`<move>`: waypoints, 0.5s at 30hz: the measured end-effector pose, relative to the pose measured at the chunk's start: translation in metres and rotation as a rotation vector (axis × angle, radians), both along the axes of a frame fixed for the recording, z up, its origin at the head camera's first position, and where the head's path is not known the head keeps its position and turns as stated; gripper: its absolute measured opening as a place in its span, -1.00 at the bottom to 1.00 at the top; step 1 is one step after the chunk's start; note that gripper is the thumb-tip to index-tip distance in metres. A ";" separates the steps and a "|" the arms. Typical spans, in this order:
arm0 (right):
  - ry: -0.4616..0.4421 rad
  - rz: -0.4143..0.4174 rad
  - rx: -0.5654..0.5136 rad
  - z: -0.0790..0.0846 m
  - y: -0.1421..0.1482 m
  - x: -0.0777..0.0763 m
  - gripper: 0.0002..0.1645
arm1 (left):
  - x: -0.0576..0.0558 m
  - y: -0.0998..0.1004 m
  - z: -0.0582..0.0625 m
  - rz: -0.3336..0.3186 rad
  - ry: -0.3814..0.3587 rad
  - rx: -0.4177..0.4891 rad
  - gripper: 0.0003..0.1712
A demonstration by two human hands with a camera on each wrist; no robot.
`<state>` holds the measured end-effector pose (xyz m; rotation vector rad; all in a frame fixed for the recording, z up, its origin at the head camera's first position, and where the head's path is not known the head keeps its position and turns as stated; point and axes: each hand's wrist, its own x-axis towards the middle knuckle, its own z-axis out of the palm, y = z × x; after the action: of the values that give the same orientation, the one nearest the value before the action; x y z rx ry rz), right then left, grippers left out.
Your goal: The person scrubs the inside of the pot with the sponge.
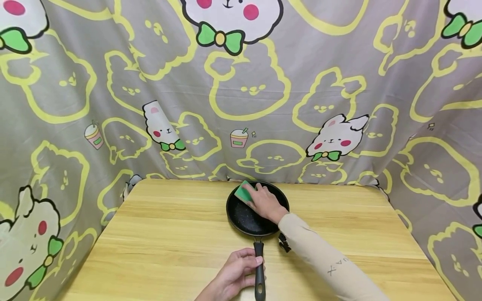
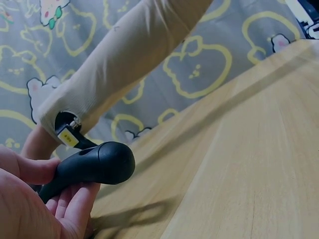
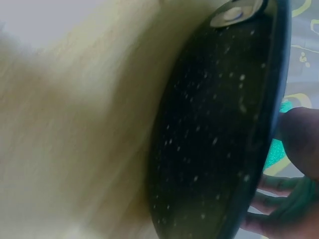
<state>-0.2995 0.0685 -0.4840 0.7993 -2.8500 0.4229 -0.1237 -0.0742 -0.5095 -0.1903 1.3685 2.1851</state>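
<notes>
A black frying pan point(image 1: 244, 219) with pale specks stands near the far edge of the table, its handle point(image 1: 260, 271) pointing toward me. My left hand point(image 1: 239, 269) grips that handle between thumb and fingers; the left wrist view shows the rounded handle end point(image 2: 117, 162) sticking out past the hand. Over the pan's inside, my right hand point(image 1: 266, 202) holds a green sponge point(image 1: 245, 191) against the upper left of the pan. The right wrist view looks along the pan's speckled outer side point(image 3: 209, 129), with the right hand's fingers point(image 3: 274, 184) beyond the rim and part of the sponge hidden.
The wooden table point(image 1: 169, 234) spreads out on both sides of the pan. A grey curtain point(image 1: 256, 117) with yellow cartoon outlines hangs right behind the table's far edge. A small black device point(image 1: 284, 242) is strapped at the right wrist, below the beige sleeve point(image 1: 324, 255).
</notes>
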 end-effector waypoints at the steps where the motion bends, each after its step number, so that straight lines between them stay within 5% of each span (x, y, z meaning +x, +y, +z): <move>1: 0.014 -0.002 0.011 0.000 0.001 -0.001 -0.29 | 0.000 0.000 0.000 0.000 0.000 0.000 -0.80; 15: 0.210 -0.067 0.197 -0.007 0.015 -0.001 -0.35 | 0.001 0.002 0.001 0.021 -0.003 -0.010 -0.83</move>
<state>-0.3001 0.0837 -0.4910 0.7294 -2.7386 0.0454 -0.1230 -0.0725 -0.5087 -0.2126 1.3825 2.1945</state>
